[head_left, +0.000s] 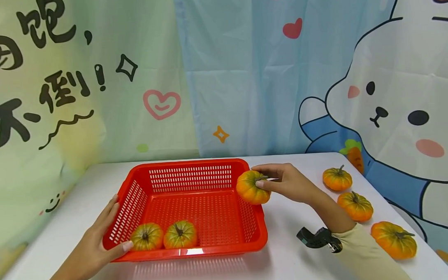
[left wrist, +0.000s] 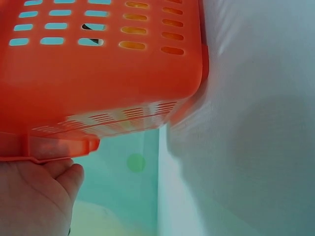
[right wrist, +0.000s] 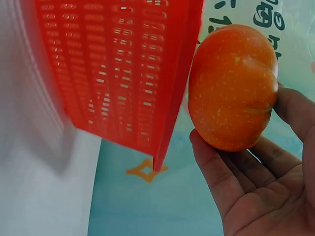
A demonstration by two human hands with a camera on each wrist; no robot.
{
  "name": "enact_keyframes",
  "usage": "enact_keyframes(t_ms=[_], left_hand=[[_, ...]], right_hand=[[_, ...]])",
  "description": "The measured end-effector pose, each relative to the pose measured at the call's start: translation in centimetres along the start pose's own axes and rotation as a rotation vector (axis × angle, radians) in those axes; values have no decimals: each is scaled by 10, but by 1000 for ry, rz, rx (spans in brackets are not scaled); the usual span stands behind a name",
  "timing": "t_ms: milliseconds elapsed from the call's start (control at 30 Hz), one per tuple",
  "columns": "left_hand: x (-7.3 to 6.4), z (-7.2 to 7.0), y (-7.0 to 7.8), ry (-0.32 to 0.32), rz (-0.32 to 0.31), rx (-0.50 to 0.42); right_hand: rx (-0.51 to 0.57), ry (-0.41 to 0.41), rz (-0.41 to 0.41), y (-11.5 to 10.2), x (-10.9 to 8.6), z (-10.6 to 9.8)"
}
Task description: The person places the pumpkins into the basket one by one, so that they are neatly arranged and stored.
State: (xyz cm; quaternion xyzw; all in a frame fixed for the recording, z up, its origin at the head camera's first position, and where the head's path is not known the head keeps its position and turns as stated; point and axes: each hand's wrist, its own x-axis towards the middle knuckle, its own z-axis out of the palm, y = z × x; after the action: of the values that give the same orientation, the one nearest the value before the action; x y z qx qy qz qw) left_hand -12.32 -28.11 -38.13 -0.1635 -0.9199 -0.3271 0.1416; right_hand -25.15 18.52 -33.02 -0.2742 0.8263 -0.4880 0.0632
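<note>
In the head view a red plastic basket with slotted walls stands on the white table. Two small orange-green pumpkins lie inside it, side by side by the front wall near the left corner. My left hand holds the basket's front left corner, thumb over the rim and fingers along the outer left side. Over the right rim, my right hand grips another small pumpkin between thumb and fingers. The right wrist view shows this pumpkin's smooth orange underside beside the basket wall, above rim level.
Three more pumpkins sit in a row along the table's right side, partly beside the right forearm. A black curved device is at the right wrist. Behind the table hangs a printed curtain.
</note>
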Motion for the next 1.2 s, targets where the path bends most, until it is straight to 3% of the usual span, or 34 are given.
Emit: enact_keyframes(t_ms=[433,967,1200], left_hand=[[0,1,3,8,8,-11],[0,-1,1,0,-7,13],[0,1,2,3,1,17]], right_hand=[[0,-76,-70,-15,17,24],[27,-179,-117,-12,33,38],[-13,-225,-121,-14,41,44]])
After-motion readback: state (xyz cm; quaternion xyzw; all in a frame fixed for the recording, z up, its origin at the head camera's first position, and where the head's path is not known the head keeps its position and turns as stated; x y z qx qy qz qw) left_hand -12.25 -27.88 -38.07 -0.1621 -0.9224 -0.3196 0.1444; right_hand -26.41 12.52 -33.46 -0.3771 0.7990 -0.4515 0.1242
